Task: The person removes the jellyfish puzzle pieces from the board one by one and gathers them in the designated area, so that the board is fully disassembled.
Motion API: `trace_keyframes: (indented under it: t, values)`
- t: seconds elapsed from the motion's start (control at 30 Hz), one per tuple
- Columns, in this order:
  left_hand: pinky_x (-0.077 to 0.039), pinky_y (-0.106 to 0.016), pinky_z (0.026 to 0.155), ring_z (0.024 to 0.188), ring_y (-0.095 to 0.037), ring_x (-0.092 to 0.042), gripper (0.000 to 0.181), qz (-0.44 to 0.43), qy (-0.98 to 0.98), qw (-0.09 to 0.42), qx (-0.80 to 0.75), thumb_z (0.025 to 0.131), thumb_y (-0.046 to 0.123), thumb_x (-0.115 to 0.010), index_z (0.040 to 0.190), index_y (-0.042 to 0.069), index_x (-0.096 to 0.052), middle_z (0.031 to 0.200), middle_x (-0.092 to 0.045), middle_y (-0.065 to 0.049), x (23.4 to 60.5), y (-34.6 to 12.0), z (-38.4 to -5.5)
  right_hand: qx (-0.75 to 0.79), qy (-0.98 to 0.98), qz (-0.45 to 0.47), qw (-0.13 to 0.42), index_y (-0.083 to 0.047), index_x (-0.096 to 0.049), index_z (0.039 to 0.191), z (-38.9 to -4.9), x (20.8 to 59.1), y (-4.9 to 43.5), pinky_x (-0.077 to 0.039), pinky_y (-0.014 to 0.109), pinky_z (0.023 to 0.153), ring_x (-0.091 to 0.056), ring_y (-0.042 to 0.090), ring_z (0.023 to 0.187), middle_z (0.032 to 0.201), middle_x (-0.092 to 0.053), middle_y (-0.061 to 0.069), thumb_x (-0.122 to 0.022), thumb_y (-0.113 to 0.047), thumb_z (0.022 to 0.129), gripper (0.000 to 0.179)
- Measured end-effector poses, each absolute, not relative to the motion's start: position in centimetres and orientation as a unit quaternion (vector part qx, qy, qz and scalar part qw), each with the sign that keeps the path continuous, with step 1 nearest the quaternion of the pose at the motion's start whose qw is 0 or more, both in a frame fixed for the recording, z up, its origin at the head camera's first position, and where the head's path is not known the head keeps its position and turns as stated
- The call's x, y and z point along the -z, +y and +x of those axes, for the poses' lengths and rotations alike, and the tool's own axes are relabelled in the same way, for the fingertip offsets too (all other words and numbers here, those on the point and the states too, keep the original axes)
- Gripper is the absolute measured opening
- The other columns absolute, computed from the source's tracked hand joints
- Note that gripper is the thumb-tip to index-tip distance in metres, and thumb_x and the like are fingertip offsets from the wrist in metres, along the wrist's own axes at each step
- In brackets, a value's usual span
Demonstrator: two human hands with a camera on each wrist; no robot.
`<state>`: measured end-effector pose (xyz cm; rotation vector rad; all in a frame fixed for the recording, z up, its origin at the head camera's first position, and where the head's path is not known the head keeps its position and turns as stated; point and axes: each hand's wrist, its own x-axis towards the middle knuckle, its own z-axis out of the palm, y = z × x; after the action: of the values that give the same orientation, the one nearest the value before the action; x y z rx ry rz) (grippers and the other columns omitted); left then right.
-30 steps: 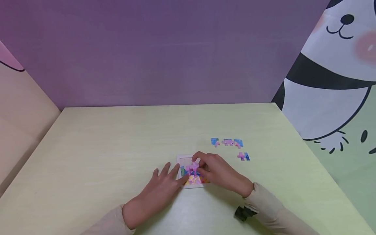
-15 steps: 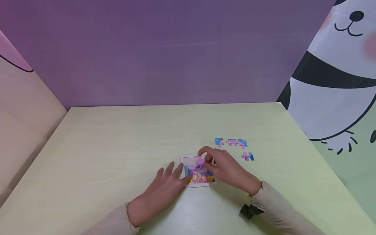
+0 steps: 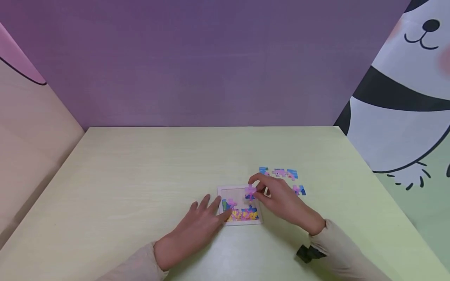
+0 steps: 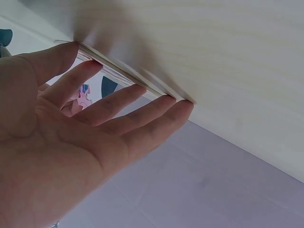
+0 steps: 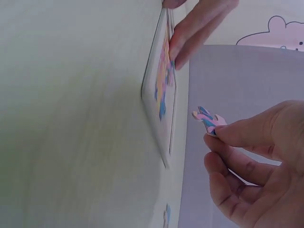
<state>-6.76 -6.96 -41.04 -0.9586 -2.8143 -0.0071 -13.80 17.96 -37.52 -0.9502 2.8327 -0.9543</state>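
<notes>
A: Head view: what do we count?
B: One tray (image 3: 233,194), one piece (image 3: 250,191) pinched over it by the right hand (image 3: 286,201), four loose pieces (image 3: 299,190) on the table (image 3: 147,171). The right hand partly covers two; pieces in the tray (image 3: 250,215) we cannot count.
A: Left wrist view?
B: The left hand (image 4: 71,135), fingers straight, touches the tray and partly blocks the right hand.
A: Right wrist view?
B: We see the piece clear of the tray; the left hand is cut off.

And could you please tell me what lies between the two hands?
The partly filled puzzle tray lies there, plus a held pink piece, in the head view.
</notes>
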Motion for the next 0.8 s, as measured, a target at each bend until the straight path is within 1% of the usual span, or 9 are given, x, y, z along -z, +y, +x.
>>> trace_keyframes:
  t: [0.3, 0.53, 0.8]
  values:
    - [-0.054, -0.053, 0.084, 0.123, -0.044, -0.054, 0.035, -0.317, -0.945, 0.075, 0.011, 0.101, 0.025, -0.059, 0.136, 0.027, -0.062, 0.138, -0.056, -0.018, 41.0, -6.9, -6.6, 0.281, 0.909, -0.306, -0.038, -0.009, -0.064, 0.113, -14.6, 36.6, 20.0, -0.052, 0.030, 0.070, -0.060, 0.005, 0.074, 0.081, -0.070, -0.003, -0.073, -0.003, 0.088, 0.027]
    - [-0.054, -0.053, 0.084, 0.124, -0.044, -0.054, 0.034, -0.323, -0.943, 0.084, 0.008, 0.103, 0.027, -0.056, 0.135, 0.025, -0.062, 0.138, -0.056, -0.019, 41.3, -7.0, -6.8, 0.267, 0.921, -0.282, -0.040, -0.010, -0.063, 0.114, -15.1, 36.3, 22.3, -0.051, 0.028, 0.069, -0.059, 0.007, 0.071, 0.081, -0.069, -0.004, -0.073, -0.002, 0.087, 0.030]
    - [-0.054, -0.053, 0.086, 0.124, -0.044, -0.055, 0.036, -0.316, -0.945, 0.085, 0.006, 0.101, 0.025, -0.059, 0.137, 0.027, -0.062, 0.139, -0.056, -0.019, 41.4, -6.9, -6.7, 0.264, 0.924, -0.271, -0.059, -0.008, -0.063, 0.115, -16.1, 36.9, 24.4, -0.051, 0.028, 0.069, -0.061, 0.011, 0.075, 0.084, -0.070, -0.003, -0.075, -0.001, 0.086, 0.033]
